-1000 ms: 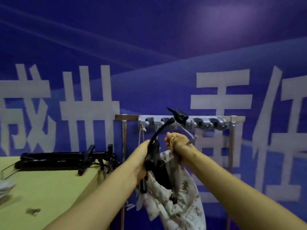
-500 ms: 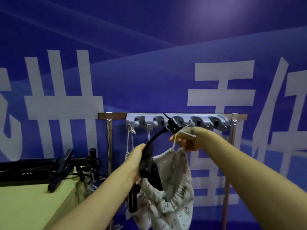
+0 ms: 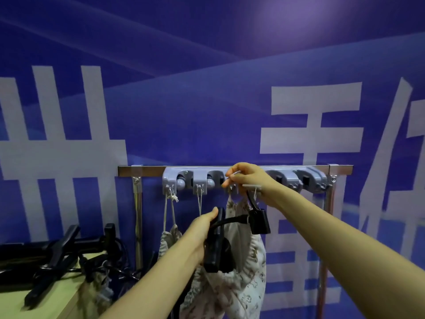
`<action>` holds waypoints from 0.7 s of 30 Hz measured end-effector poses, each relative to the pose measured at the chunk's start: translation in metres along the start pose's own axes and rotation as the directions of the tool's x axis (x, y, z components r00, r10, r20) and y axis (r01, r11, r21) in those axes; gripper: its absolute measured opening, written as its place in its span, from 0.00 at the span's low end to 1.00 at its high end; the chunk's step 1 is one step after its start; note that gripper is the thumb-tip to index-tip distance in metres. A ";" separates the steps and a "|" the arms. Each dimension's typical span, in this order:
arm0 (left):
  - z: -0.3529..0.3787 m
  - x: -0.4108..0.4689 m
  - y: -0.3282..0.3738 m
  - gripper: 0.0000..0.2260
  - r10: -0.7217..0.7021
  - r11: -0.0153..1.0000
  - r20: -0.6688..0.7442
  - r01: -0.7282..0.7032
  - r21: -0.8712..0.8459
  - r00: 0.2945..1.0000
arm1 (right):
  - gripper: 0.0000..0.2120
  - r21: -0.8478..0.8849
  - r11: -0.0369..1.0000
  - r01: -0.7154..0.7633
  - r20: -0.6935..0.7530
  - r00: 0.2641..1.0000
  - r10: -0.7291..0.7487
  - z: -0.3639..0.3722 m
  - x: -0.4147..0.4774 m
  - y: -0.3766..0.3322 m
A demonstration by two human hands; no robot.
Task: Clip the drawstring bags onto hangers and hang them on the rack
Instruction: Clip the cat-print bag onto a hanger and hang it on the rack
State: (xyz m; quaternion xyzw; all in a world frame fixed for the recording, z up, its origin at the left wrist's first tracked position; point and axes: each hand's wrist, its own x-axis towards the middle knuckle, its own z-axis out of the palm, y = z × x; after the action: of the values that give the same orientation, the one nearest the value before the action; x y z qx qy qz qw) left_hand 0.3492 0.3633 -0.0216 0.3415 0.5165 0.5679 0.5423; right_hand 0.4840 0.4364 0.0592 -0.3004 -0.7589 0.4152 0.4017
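Left hand (image 3: 202, 236): gripping the black hanger (image 3: 215, 249).
Right hand (image 3: 249, 178): pinching the bag's (image 3: 243, 279) string (image 3: 234, 173) at the rack's (image 3: 149, 170) lower edge.
Room: slots (image 3: 305, 180) lying open right of those fingers.

The only writing is on the blue banner (image 3: 207, 93) across the far wall: huge white Chinese characters, each seen only in part. At the far left, one character (image 3: 53, 153) shows several upright strokes crossed by a single bar. Right of centre, another character (image 3: 315, 139) has stacked bars on a central upright, and the rack (image 3: 151, 169) crosses its lower half. A third character (image 3: 395, 134) at the right edge is cut off. None reads with certainty.
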 end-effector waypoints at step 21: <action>0.007 0.033 0.001 0.17 0.025 0.999 -0.011 -0.025 0.034 1.000 | 0.09 -0.096 0.995 0.023 -0.205 0.978 -0.042 0.003 0.024 0.016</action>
State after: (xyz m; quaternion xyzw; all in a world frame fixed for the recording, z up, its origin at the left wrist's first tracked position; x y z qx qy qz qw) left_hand 0.3500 0.3966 -0.0243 0.3538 0.5249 0.5676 0.5264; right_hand 0.4714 0.4619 0.0525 -0.3478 -0.7365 0.3394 0.4706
